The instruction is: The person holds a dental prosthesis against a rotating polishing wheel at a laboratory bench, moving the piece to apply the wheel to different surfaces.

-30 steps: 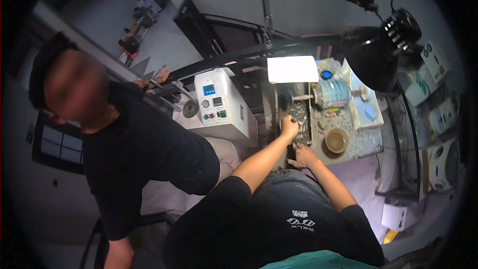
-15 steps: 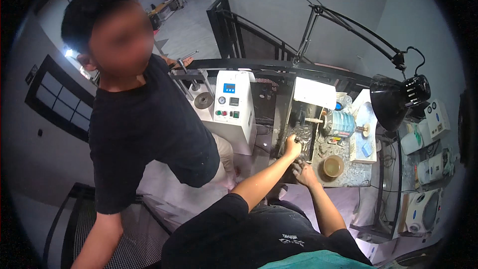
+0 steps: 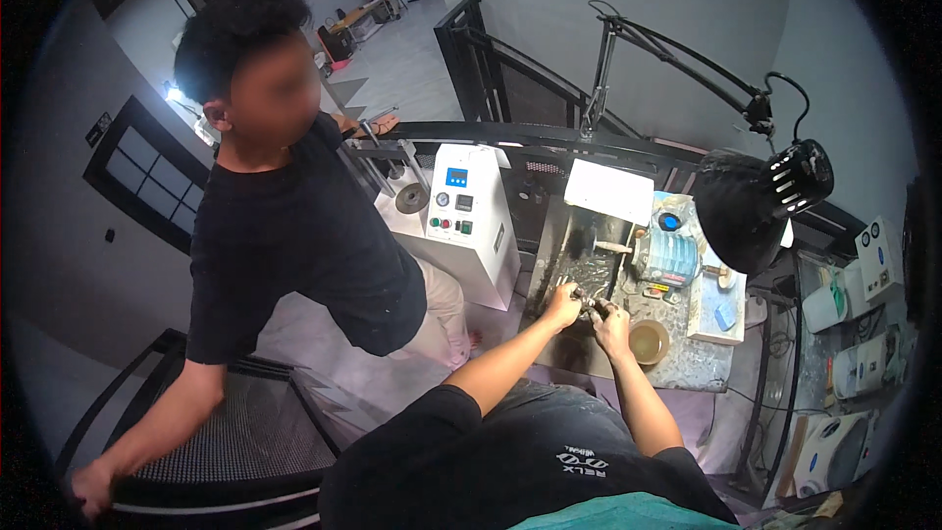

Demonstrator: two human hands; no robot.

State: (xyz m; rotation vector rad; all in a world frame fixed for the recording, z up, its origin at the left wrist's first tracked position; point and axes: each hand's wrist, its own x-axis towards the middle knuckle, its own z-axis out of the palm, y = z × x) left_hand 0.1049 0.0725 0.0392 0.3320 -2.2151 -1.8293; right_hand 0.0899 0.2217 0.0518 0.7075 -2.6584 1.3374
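Observation:
My left hand (image 3: 565, 305) and my right hand (image 3: 612, 327) meet in front of the dark splash tray (image 3: 579, 260). Between their fingertips is a small dark, partly shiny piece (image 3: 589, 303), too small to name. Both hands are closed around it, and the fingers look smeared with dark grime. Just beyond stands a bench polishing motor (image 3: 667, 257) with a blue-and-silver body and a pale tapered spindle (image 3: 613, 247) pointing left over the tray. A round bowl of brownish liquid (image 3: 649, 343) sits right beside my right hand.
A black desk lamp (image 3: 765, 191) hangs over the bench's right side. A white box (image 3: 716, 319) holds a blue block (image 3: 724, 315). To the left are a white machine with buttons (image 3: 471, 216) and a co-worker (image 3: 304, 236), one hand by a mesh chair (image 3: 226, 432).
My hands have come together at the fingertips around the small piece; before, the right hand was lower, its fingers apart. The whole view has shifted slightly.

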